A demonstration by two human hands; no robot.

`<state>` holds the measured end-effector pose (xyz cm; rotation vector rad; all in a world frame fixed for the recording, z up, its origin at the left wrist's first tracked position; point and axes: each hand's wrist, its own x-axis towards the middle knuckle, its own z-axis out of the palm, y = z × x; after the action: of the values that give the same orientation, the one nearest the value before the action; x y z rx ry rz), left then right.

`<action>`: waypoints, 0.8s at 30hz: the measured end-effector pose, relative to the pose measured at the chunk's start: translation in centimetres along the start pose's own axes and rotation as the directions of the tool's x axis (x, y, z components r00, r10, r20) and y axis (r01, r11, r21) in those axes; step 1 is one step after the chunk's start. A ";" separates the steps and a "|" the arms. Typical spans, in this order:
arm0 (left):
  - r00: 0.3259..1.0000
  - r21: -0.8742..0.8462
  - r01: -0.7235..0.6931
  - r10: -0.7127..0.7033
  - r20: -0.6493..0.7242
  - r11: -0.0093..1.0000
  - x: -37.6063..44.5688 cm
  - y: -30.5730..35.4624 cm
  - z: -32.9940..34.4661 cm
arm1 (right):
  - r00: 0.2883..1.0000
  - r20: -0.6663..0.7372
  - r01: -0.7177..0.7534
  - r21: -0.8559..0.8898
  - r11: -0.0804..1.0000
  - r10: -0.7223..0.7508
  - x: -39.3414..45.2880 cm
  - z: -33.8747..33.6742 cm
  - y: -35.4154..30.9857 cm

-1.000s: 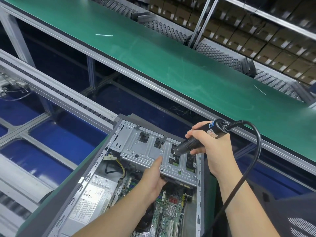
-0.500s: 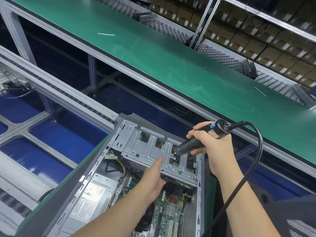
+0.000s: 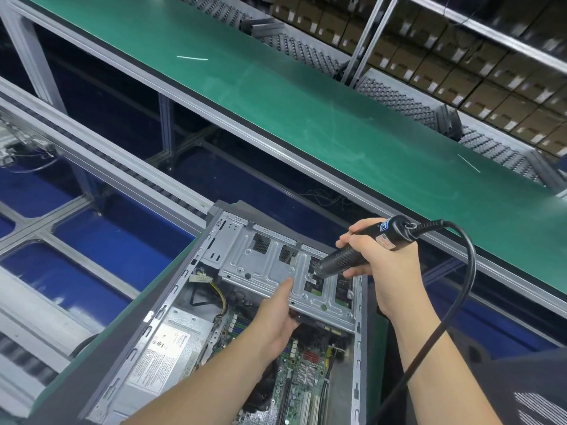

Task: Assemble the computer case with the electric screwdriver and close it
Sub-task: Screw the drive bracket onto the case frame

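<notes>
From the head view, the only 1 there is, the open computer case [image 3: 214, 326] lies on its side at the near edge of a green-topped bench, its side panel off, so the power supply [image 3: 167, 354] and the motherboard [image 3: 303, 375] show inside. Across the far end of the case sits the silver drive cage [image 3: 270, 268]. The left hand [image 3: 276, 314] grips the cage's near edge, thumb flat on the top plate and the other fingers tucked underneath out of sight, steadying it. The right hand [image 3: 383, 265] is clenched around the black electric screwdriver [image 3: 362, 251], whose cable [image 3: 454, 289] loops away to the right and down past the forearm. Compared with 1 second ago, the driver has tipped down and moved in: its tip, which hung above the right part of the cage, now meets the plate at what looks like a screw spot, though the screw itself is too small to make out. The left hand has barely shifted. That suggests the fastening of the cage is just starting at this point, with the closing panel not in view and the case some way from being shut. Beyond the case runs a long green conveyor belt [image 3: 306, 118], and behind it racks of cardboard boxes [image 3: 460, 65].
</notes>
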<state>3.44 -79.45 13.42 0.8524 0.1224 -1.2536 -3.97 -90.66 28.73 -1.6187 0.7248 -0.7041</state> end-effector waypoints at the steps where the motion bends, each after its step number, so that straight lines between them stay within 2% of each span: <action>1: 1.000 0.001 0.000 0.000 0.001 1.000 0.0 0.0 0.0 | 1.000 -0.001 0.000 0.001 1.000 0.000 -0.1 0.0 0.0; 24: 1.000 -0.015 0.007 -0.008 -0.012 1.000 0.9 -0.2 -0.5 | 0.999 -0.016 -0.027 0.007 1.000 0.027 -0.5 0.1 0.0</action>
<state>3.72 -79.83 12.46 0.8474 0.1446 -1.2532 -4.21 -90.17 28.67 -1.5956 0.7542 -0.7003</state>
